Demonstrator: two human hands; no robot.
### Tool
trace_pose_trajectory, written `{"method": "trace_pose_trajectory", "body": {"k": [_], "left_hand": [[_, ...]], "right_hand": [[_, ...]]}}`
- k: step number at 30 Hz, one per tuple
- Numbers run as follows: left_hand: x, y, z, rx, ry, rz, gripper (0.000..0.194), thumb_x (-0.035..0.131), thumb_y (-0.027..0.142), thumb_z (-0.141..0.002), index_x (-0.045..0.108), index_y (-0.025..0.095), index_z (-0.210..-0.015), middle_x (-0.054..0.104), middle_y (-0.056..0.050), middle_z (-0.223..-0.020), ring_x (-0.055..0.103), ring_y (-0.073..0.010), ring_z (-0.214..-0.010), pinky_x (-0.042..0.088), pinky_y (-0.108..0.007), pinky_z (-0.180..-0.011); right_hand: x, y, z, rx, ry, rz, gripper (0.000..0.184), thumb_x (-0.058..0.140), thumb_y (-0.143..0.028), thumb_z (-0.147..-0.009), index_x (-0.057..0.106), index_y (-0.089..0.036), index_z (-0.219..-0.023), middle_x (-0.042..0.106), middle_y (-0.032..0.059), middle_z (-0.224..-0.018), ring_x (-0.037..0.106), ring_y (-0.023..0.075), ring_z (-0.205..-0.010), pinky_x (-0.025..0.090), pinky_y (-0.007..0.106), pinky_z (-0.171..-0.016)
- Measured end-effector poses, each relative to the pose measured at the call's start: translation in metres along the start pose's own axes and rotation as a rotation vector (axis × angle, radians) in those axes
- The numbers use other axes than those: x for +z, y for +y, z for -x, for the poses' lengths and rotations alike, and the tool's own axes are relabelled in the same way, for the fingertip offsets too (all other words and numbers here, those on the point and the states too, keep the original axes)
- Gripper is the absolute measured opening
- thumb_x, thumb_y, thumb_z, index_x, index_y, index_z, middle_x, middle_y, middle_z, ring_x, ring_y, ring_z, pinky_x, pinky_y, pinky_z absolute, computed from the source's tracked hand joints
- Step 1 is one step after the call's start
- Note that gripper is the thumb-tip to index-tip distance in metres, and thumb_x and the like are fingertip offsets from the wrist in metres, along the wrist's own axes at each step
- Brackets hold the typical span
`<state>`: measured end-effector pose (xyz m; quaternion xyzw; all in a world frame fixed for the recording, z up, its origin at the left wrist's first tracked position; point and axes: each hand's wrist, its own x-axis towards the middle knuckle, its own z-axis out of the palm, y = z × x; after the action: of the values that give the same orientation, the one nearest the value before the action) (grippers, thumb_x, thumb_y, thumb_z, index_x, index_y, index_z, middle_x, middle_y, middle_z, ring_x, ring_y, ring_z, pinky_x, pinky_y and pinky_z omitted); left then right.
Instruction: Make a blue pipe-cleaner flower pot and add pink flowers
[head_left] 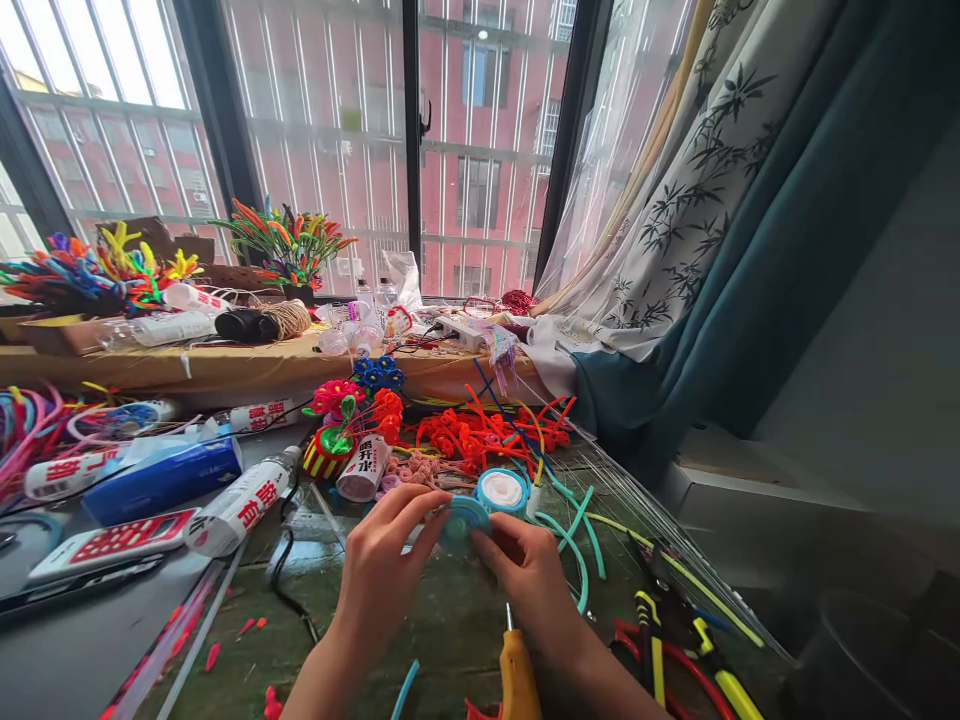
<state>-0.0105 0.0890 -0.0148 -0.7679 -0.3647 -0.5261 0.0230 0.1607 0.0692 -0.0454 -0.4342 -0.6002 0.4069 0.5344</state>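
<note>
My left hand [381, 565] and my right hand [529, 575] meet over the green table [442, 625]. Both pinch a small teal pipe-cleaner coil [463, 518] between fingers and thumbs. Just behind the coil sits a round teal-rimmed piece with a white middle [502, 490]. Loose teal pipe cleaners [577, 540] lie to the right of my right hand. Red pipe-cleaner shapes [480, 435] are heaped behind it.
A yellow-handled tool [517, 680] lies under my right wrist, pliers [660, 640] to the right. Plastic bottles [240, 505], a small pot of pipe-cleaner flowers [337, 440] and a blue pack [161, 480] crowd the left. The window ledge [225, 365] holds more craft pieces; curtains [750, 200] hang right.
</note>
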Motion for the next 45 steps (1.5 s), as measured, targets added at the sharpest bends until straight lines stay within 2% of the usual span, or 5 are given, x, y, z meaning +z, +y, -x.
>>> {"method": "trace_pose_trajectory", "body": {"k": [10, 24, 45], "left_hand": [[-0.0007, 0.0022, 0.0003, 0.161, 0.003, -0.147, 0.010, 0.060, 0.019, -0.094, 0.069, 0.020, -0.097, 0.070, 0.001, -0.088, 0.065, -0.0106, -0.079, 0.049, -0.021, -0.075], [-0.0002, -0.0004, 0.0037, 0.231, 0.001, -0.213, 0.009, 0.059, 0.013, -0.093, 0.067, 0.015, -0.095, 0.069, -0.003, -0.085, 0.061, -0.0141, -0.078, 0.050, -0.025, -0.075], [-0.0028, 0.0018, 0.0014, 0.248, -0.033, -0.196, 0.010, 0.058, 0.011, -0.093, 0.064, 0.015, -0.099, 0.069, -0.004, -0.090, 0.061, -0.0136, -0.082, 0.052, -0.025, -0.079]], "right_hand": [[-0.0029, -0.0038, 0.0003, -0.053, -0.005, 0.159, 0.043, 0.059, -0.052, -0.092, 0.067, -0.014, -0.074, 0.055, -0.0019, -0.059, 0.050, 0.0120, -0.055, 0.033, 0.022, -0.053], [0.0008, -0.0037, 0.0052, -0.048, -0.009, 0.053, 0.041, 0.060, -0.051, -0.093, 0.075, -0.014, -0.084, 0.060, -0.0004, -0.063, 0.054, 0.0129, -0.056, 0.039, 0.023, -0.054], [-0.0008, -0.0070, 0.0067, -0.060, -0.013, 0.018, 0.041, 0.061, -0.051, -0.092, 0.066, -0.016, -0.072, 0.055, -0.0018, -0.062, 0.050, 0.0121, -0.058, 0.038, 0.023, -0.055]]}}
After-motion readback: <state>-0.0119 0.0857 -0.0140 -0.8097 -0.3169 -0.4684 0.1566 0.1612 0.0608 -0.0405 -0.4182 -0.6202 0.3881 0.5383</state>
